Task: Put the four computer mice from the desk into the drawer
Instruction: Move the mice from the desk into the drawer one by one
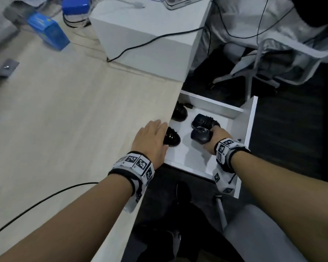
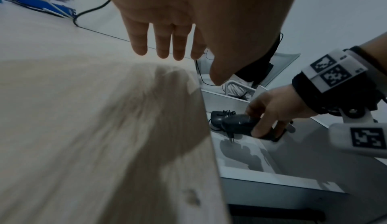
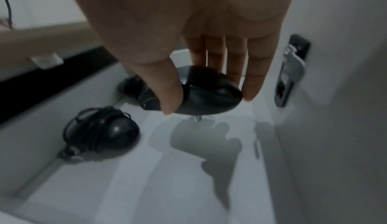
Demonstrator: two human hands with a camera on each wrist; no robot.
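Nearby, blue box (image 1: 49,31) w/ cable (image 1: 151,40).

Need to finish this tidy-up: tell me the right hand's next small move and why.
Probably lower and let go: the right hand grips a mouse just above the drawer floor, with three other mice already lying inside.

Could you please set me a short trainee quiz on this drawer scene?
1. True or false: the left hand grips a mouse.
2. What does the right hand hold? A: a cable alone. B: a black mouse. C: nothing.
3. In the head view, how many mice are in or over the drawer?
Key: 1 false; 2 B; 3 four.
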